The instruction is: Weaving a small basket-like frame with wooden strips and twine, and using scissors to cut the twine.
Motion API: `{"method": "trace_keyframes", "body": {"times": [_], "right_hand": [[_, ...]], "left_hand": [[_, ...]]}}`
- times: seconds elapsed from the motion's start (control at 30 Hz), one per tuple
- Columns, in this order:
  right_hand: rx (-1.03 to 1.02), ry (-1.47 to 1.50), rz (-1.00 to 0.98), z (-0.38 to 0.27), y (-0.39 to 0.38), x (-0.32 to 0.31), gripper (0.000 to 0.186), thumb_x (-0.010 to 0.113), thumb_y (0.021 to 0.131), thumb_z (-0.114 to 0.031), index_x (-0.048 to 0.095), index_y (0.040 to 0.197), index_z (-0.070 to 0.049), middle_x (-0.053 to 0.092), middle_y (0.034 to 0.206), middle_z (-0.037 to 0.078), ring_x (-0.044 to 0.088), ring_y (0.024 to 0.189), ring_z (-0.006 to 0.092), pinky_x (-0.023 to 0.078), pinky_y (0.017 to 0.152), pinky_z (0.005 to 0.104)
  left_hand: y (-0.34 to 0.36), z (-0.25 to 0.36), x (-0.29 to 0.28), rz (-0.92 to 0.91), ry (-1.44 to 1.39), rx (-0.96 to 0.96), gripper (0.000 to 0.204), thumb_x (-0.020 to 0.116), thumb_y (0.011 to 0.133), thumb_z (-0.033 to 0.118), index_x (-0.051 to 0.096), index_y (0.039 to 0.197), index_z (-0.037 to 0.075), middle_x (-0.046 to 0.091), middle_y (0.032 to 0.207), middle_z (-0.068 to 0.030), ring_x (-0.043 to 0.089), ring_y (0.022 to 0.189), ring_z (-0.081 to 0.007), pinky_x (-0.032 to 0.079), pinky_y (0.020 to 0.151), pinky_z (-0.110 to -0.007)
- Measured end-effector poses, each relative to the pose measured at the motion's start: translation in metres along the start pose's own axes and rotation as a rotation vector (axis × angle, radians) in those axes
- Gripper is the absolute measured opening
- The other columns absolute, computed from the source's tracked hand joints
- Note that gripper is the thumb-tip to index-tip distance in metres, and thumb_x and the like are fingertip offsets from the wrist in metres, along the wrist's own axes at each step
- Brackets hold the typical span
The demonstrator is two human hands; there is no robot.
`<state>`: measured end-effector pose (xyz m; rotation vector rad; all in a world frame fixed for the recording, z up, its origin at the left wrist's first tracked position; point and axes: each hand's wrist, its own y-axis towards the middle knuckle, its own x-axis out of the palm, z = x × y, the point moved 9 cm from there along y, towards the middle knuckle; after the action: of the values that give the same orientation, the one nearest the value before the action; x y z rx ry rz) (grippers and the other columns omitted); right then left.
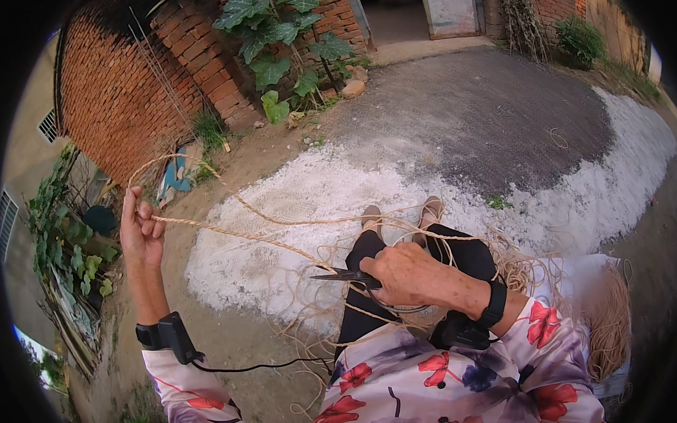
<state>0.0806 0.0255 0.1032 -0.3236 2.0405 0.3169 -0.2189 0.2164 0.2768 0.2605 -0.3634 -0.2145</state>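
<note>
My left hand (142,227) is raised at the left with its fingers closed on a twisted straw-coloured cord (242,237). From that hand the cord loops up and over, and two strands run back toward my lap. Over my knees my right hand (411,274) grips a pair of dark scissors (348,277). Their blades point left and lie close to the cord; I cannot tell whether they touch it. Loose tangled strands (516,269) spread across my lap and to its right.
A bundle of straw-coloured fibre (605,321) lies on a white sheet (564,274) at my right. White gravel (256,192) and a dark grey patch (492,117) cover the ground ahead. Beyond stand brick walls (118,92), a leafy plant (273,46) and a doorway (395,19).
</note>
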Motion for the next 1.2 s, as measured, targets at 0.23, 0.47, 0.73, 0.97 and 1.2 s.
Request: {"method": "trace_keyframes", "body": {"times": [0.23,0.47,0.73,0.97,1.2], "right_hand": [[0.034,0.033,0.123,0.005,-0.047,-0.008,0.025,0.067,0.08,-0.023,0.057,0.086,-0.001,0.059,0.063,0.021,0.062,0.062,0.0372,0.047,0.055,0.0444],[0.692,0.224,0.603,0.182,-0.219,-0.057,0.027,0.067,0.08,-0.025,0.057,0.097,-0.006,0.059,0.064,0.013,0.061,0.062,0.0326,0.046,0.058,0.0395],[0.712,0.739,0.587,0.249,-0.263,0.113,0.036,0.065,0.08,-0.01,0.051,0.113,-0.012,0.058,0.084,0.006,0.056,0.081,0.0185,0.045,0.073,0.0333],[0.221,1.228,0.919,0.15,-0.218,0.036,0.033,0.063,0.087,-0.01,0.046,0.115,-0.005,0.057,0.089,0.001,0.056,0.083,0.0074,0.045,0.074,0.0228],[-0.306,1.442,0.859,0.059,-0.212,-0.058,0.033,0.056,0.089,0.003,0.043,0.119,-0.004,0.055,0.099,0.006,0.056,0.098,0.0115,0.045,0.085,0.0262]], "left_hand": [[0.016,-0.063,-0.124,0.392,0.216,-0.064,0.023,0.056,0.094,0.032,0.056,0.104,0.011,0.048,0.059,0.0052,0.035,0.042,-0.003,0.028,0.038,-0.021],[-0.046,-0.139,-0.107,0.059,1.302,-0.404,0.043,0.061,0.087,0.035,0.057,0.12,0.008,0.061,0.08,-0.0045,0.055,0.059,-0.009,0.044,0.044,-0.023],[-0.071,-0.22,0.15,-0.517,0.875,-0.263,0.032,0.06,0.089,0.029,0.06,0.109,0.004,0.063,0.091,-0.0055,0.057,0.071,-0.0109,0.047,0.061,-0.024],[-0.152,-0.208,0.321,-0.989,0.962,-0.025,0.044,0.065,0.082,0.016,0.053,0.121,0.002,0.06,0.108,-0.0112,0.058,0.076,-0.0143,0.05,0.067,-0.026],[-0.237,-0.264,0.368,-1.375,0.449,-0.597,0.047,0.07,0.082,0.013,0.051,0.124,0.004,0.06,0.1,-0.0068,0.059,0.087,-0.0115,0.05,0.071,-0.026]]}}
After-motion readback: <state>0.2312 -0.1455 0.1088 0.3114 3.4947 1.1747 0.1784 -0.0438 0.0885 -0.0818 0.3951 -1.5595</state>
